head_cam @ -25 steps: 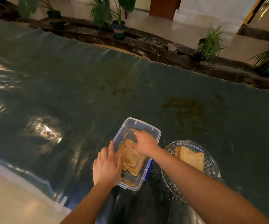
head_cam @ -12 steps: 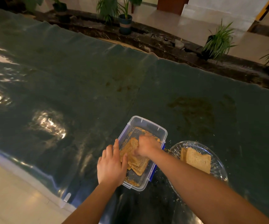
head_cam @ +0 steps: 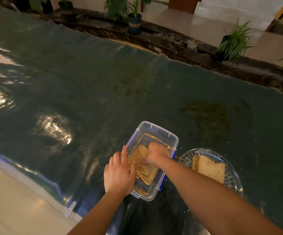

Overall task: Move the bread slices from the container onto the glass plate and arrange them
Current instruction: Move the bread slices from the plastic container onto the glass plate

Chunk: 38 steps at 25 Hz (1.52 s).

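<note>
A clear plastic container with blue clips sits on a dark green table cover. Brown bread slices lie stacked inside it, with crumbs around them. My right hand reaches into the container and its fingers curl around the top slice. My left hand rests on the container's near left rim, thumb against the bread. To the right stands a glass plate holding bread slices laid flat.
The green plastic cover spans the whole table, with brown stains at the centre and right. Its near edge drops to a pale floor at bottom left. Potted plants line a dark ledge beyond the far edge.
My right hand has dug deeper into the stack and closed on the top slice. My left hand stays on the container rim.
</note>
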Tool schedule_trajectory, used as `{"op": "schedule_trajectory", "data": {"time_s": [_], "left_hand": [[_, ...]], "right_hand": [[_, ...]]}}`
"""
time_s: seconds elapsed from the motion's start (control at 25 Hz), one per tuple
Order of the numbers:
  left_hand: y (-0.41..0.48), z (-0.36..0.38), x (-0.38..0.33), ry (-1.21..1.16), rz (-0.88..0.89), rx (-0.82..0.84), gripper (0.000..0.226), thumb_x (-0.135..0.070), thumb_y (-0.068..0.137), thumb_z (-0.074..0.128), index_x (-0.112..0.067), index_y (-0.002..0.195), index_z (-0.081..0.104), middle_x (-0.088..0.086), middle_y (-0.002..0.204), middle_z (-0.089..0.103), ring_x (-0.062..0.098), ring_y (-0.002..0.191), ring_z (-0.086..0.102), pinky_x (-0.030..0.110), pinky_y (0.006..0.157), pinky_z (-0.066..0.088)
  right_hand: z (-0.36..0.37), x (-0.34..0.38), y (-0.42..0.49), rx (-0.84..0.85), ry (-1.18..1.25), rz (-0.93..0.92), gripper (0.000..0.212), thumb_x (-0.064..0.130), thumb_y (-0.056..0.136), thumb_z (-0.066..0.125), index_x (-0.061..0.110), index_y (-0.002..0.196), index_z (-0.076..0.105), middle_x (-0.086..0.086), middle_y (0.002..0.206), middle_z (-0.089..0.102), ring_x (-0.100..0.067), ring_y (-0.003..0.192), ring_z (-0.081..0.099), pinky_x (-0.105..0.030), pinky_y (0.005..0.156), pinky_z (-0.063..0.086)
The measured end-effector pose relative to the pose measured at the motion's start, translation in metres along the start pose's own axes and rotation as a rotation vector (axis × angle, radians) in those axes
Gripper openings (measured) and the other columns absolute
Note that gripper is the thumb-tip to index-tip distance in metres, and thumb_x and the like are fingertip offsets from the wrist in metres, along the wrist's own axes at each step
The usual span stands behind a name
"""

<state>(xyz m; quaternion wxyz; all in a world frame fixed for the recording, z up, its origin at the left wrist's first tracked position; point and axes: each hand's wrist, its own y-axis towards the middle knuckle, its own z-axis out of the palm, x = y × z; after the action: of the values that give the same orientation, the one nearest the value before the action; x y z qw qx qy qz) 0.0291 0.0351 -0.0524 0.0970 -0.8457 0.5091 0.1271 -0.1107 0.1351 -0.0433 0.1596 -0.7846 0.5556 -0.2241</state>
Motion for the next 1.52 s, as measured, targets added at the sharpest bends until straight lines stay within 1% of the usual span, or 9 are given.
{"op": "schedule_trajectory", "data": {"time_s": [0.12, 0.24, 0.48, 0.64, 0.8, 0.96, 1.08, 1.24, 1.52], "left_hand": [[0.001, 0.0, 0.0, -0.007, -0.002, -0.001, 0.07, -0.055, 0.092, 0.03, -0.017, 0.151, 0.035, 0.002, 0.119, 0.057, 0.023, 0.103, 0.058, 0.04, 0.084, 0.052], [0.001, 0.0, 0.0, -0.011, 0.003, 0.004, 0.07, -0.053, 0.092, 0.031, -0.016, 0.151, 0.036, 0.003, 0.117, 0.057, 0.024, 0.102, 0.058, 0.041, 0.082, 0.053], [0.0, -0.002, -0.001, -0.015, 0.015, -0.001, 0.071, -0.053, 0.091, 0.029, -0.014, 0.15, 0.038, 0.004, 0.115, 0.058, 0.025, 0.1, 0.059, 0.042, 0.079, 0.053], [-0.001, -0.004, 0.0, -0.039, 0.015, 0.0, 0.075, -0.064, 0.094, 0.019, -0.019, 0.154, 0.03, 0.001, 0.123, 0.054, 0.023, 0.109, 0.055, 0.04, 0.088, 0.051], [-0.003, -0.005, 0.001, -0.073, 0.021, -0.019, 0.081, -0.068, 0.091, 0.013, -0.02, 0.153, 0.03, 0.002, 0.125, 0.054, 0.023, 0.111, 0.055, 0.04, 0.087, 0.05], [-0.003, -0.007, -0.001, -0.087, 0.01, -0.002, 0.08, -0.066, 0.09, 0.014, -0.02, 0.154, 0.029, 0.003, 0.125, 0.053, 0.024, 0.112, 0.054, 0.041, 0.089, 0.05], [-0.002, -0.008, -0.003, -0.091, -0.009, 0.016, 0.07, -0.057, 0.095, 0.034, -0.017, 0.152, 0.032, 0.008, 0.125, 0.054, 0.029, 0.111, 0.055, 0.046, 0.086, 0.051], [-0.001, -0.01, -0.006, -0.092, -0.032, 0.071, 0.064, -0.035, 0.092, 0.058, -0.016, 0.15, 0.037, 0.014, 0.123, 0.054, 0.037, 0.11, 0.055, 0.05, 0.082, 0.051], [0.023, -0.024, -0.007, -0.201, -0.093, 0.089, 0.046, -0.007, 0.089, 0.042, -0.032, 0.122, 0.061, 0.009, 0.102, 0.068, 0.034, 0.081, 0.064, 0.046, 0.071, 0.055]], "right_hand": [[0.002, 0.002, -0.004, -0.038, 0.061, 0.003, 0.052, 0.046, 0.064, 0.085, 0.025, 0.09, 0.046, 0.001, 0.092, 0.06, -0.025, 0.094, 0.065, -0.032, 0.062, 0.042], [0.002, 0.004, -0.006, -0.052, 0.102, 0.005, 0.059, 0.044, 0.065, 0.086, 0.02, 0.106, 0.052, 0.0, 0.1, 0.062, -0.025, 0.098, 0.065, -0.033, 0.064, 0.042], [-0.007, 0.001, -0.009, 0.16, 0.39, 0.039, 0.054, 0.037, 0.067, 0.085, 0.02, 0.112, 0.06, -0.003, 0.107, 0.067, -0.027, 0.101, 0.064, -0.042, 0.087, 0.055], [-0.021, -0.007, -0.018, 0.105, 0.582, 0.018, 0.052, 0.026, 0.067, 0.085, 0.022, 0.112, 0.06, -0.002, 0.105, 0.066, -0.025, 0.096, 0.064, -0.043, 0.083, 0.058], [-0.044, -0.033, -0.033, 0.02, 0.737, 0.005, 0.041, 0.024, 0.065, 0.086, 0.028, 0.097, 0.06, 0.003, 0.096, 0.066, -0.019, 0.091, 0.066, -0.032, 0.067, 0.055], [-0.067, -0.076, -0.065, -0.083, 1.103, 0.063, 0.039, 0.019, 0.062, 0.09, 0.022, 0.094, 0.067, 0.0, 0.087, 0.075, -0.016, 0.074, 0.074, -0.03, 0.055, 0.057], [-0.074, -0.121, -0.096, -0.16, 1.361, 0.108, 0.04, 0.014, 0.061, 0.09, 0.017, 0.095, 0.069, -0.002, 0.085, 0.078, -0.018, 0.076, 0.075, -0.031, 0.057, 0.058], [-0.057, -0.187, -0.134, -0.233, 1.556, 0.19, 0.051, 0.014, 0.058, 0.089, 0.01, 0.103, 0.066, -0.012, 0.095, 0.077, -0.029, 0.088, 0.074, -0.047, 0.075, 0.061], [0.025, -0.235, -0.16, -0.284, 1.659, 0.368, 0.058, 0.012, 0.057, 0.088, 0.004, 0.109, 0.062, -0.013, 0.096, 0.077, -0.027, 0.084, 0.075, -0.037, 0.061, 0.061]]}}
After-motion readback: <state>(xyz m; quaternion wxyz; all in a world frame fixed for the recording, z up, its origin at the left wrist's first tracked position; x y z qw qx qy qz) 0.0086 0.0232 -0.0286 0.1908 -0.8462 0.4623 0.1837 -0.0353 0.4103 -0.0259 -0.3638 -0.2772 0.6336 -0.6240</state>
